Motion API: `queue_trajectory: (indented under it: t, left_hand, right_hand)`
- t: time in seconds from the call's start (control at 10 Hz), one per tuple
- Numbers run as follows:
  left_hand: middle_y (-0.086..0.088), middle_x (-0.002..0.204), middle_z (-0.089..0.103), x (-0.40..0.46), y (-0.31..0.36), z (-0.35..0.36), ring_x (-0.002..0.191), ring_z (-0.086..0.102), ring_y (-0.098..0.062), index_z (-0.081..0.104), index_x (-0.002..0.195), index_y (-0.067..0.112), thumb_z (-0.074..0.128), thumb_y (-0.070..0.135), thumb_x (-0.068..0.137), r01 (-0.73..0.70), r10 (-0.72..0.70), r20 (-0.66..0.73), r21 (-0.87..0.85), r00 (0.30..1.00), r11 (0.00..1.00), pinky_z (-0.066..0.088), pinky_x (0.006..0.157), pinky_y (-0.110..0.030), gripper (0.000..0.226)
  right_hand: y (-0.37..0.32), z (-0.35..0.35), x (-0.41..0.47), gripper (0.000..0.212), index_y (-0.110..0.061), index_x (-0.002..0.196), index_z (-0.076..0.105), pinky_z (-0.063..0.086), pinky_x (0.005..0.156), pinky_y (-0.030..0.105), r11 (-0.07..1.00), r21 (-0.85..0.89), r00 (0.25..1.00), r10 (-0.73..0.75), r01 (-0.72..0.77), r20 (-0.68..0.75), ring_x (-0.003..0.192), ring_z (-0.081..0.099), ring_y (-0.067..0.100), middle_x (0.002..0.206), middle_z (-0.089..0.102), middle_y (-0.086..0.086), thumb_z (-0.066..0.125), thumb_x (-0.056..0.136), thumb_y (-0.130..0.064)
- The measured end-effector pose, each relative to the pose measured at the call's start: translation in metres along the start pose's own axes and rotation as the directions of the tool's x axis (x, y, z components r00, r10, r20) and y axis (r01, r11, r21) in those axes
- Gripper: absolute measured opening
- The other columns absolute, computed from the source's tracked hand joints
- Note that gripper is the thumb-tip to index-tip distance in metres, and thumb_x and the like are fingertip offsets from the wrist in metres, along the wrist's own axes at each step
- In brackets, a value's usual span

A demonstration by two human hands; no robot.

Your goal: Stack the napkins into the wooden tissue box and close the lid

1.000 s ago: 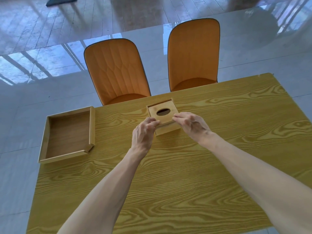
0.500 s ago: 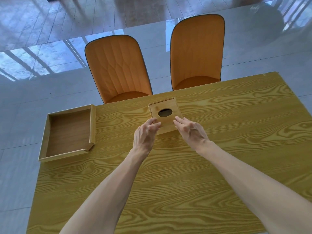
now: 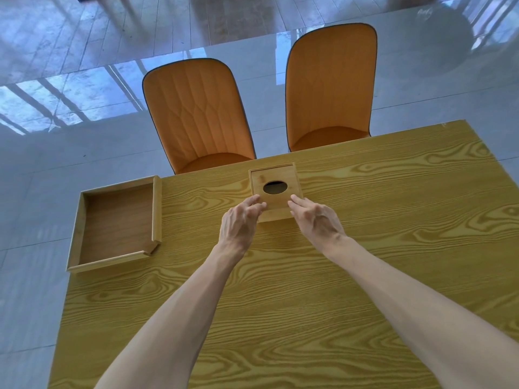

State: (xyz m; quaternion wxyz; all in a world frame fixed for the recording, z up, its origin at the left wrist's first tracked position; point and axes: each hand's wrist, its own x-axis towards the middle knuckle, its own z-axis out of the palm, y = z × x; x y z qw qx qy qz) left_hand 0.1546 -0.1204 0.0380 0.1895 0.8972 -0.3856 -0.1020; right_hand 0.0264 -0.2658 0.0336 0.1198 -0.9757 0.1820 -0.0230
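The wooden tissue box (image 3: 276, 195) sits near the table's (image 3: 365, 248) far edge, its lid (image 3: 275, 178) with the oval hole seated almost flush; the left hand (image 3: 240, 223) and right hand (image 3: 316, 221) lie spread, fingertips pressing the lid's near corners; no napkins show, so stacking looks done; the tray (image 3: 118, 223) at the left edge lies bare; only final seating seems left.

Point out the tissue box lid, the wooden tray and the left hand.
tissue box lid (image 3: 276, 176), head view, on the wood just above its oval hole.
wooden tray (image 3: 156, 209), head view, on its right rim.
left hand (image 3: 238, 224), head view, on the back of the hand.
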Motion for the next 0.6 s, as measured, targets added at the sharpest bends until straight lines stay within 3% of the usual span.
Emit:
queue_trajectory:
  t: [0.2, 0.4, 0.5, 0.6]
  left_hand:
    - [0.003, 0.142, 0.057, -0.001, 0.001, -0.007, 0.107, 0.069, -0.022, 0.07, 0.12, 0.023, 0.052, 0.021, 0.1, -0.007, 0.007, 0.024, -0.001, 1.0, 1.0, 0.05, 0.082, -0.031, 0.027]
    - [0.006, 0.139, 0.058, 0.001, 0.006, -0.023, 0.108, 0.067, -0.019, 0.069, 0.122, 0.022, 0.058, 0.029, 0.098, -0.054, 0.05, 0.061, 0.078, 0.997, 0.995, 0.052, 0.081, -0.032, 0.028]
    - [0.006, 0.142, 0.055, 0.002, 0.01, -0.034, 0.114, 0.063, -0.019, 0.066, 0.125, 0.022, 0.055, 0.033, 0.099, -0.076, 0.06, 0.15, 0.102, 0.987, 0.992, 0.05, 0.085, -0.033, 0.031]
    - [0.005, 0.145, 0.052, 0.01, 0.015, -0.045, 0.122, 0.058, -0.021, 0.062, 0.13, 0.024, 0.054, 0.037, 0.098, -0.105, 0.054, 0.312, 0.15, 0.949, 0.983, 0.049, 0.088, -0.036, 0.035]
  right_hand:
    - [-0.004, -0.005, 0.001, 0.032, -0.003, 0.127, 0.062, 0.047, 0.098, 0.03, 1.0, 0.005, 1.0, 0.002, -0.002, -0.012, 0.115, 0.064, 0.028, 0.133, 0.059, 0.014, 0.061, 0.095, -0.008]
    - [-0.008, -0.018, 0.005, 0.035, -0.014, 0.134, 0.059, 0.041, 0.103, 0.023, 0.999, 0.02, 0.999, 0.04, -0.04, 0.012, 0.127, 0.054, 0.011, 0.144, 0.051, 0.002, 0.044, 0.104, -0.025]
    - [-0.01, -0.026, 0.011, 0.039, -0.02, 0.133, 0.059, 0.038, 0.104, 0.021, 0.998, -0.015, 0.995, 0.066, -0.065, 0.076, 0.128, 0.052, 0.008, 0.143, 0.053, -0.004, 0.035, 0.105, -0.032]
    - [-0.016, -0.032, 0.018, 0.04, -0.019, 0.12, 0.062, 0.046, 0.096, 0.025, 0.994, -0.078, 0.988, 0.08, -0.07, 0.135, 0.111, 0.063, 0.015, 0.123, 0.066, -0.002, 0.029, 0.105, -0.035]
